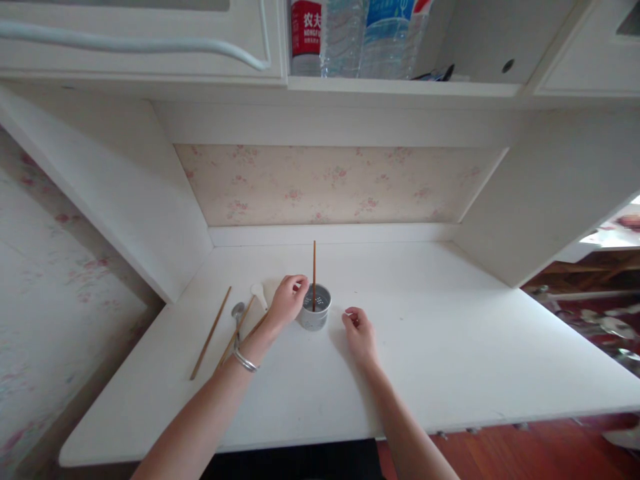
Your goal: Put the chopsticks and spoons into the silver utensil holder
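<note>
A single brown chopstick [315,267] stands upright in a grey metal utensil holder [315,322] with a perforated bottom. My left hand [287,300], with a silver bangle on its wrist, is at the holder's left rim. Its fingers are bent with a small gap to the thumb, just beside the chopstick, and nothing shows in them. To the right of the holder, my right hand [360,333] rests on the table, loosely curled and holding nothing visible. Left of my left forearm lie a chopstick [211,333], a metal spoon [238,311], another chopstick [243,322] and a white spoon [259,293]. My forearm partly covers these utensils.
The white tabletop [450,347] is bounded by a back wall with floral wallpaper [330,187] and side panels. Overhead, a shelf [400,85] holds plastic bottles [345,40]. A cabinet door with a white handle [150,44] is at upper left.
</note>
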{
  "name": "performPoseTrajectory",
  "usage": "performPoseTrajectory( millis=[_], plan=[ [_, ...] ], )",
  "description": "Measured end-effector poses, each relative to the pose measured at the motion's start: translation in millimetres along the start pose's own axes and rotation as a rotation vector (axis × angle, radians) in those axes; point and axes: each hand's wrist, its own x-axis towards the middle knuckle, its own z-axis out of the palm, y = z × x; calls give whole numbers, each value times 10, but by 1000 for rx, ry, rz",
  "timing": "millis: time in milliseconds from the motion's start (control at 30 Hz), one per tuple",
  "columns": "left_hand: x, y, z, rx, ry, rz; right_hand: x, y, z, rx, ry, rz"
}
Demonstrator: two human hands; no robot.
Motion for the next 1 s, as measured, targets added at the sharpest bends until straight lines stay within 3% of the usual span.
performPoseTrajectory(
  millis=[200, 433, 567, 767, 867, 933, 1000],
  plan=[
    [-401, -79, -143, -119, 98, -162, -5, 24, 5, -4, 11, -3],
    [-1062, -134, -226, -180, -113, -355, -14, 12, -3, -21, -1, -3],
    [-1342, -98, -207, -135, -182, -337, -25, -12, -6, -9, 13, 0],
    [-1411, -38, -255, -108, -175, -299, -174, -106, -44, 92, 143, 15],
    [-1418, -46, -289, -105, -184, -279, -362, -268, -12, 118, 195, -79],
    [-1426, -64, -291, -75, -191, -273, -508, -447, 67, 110, 115, -173],
    [-1430, -95, -274, -46, -200, -262, -640, -677, 200, 70, -76, -241]
  ],
)
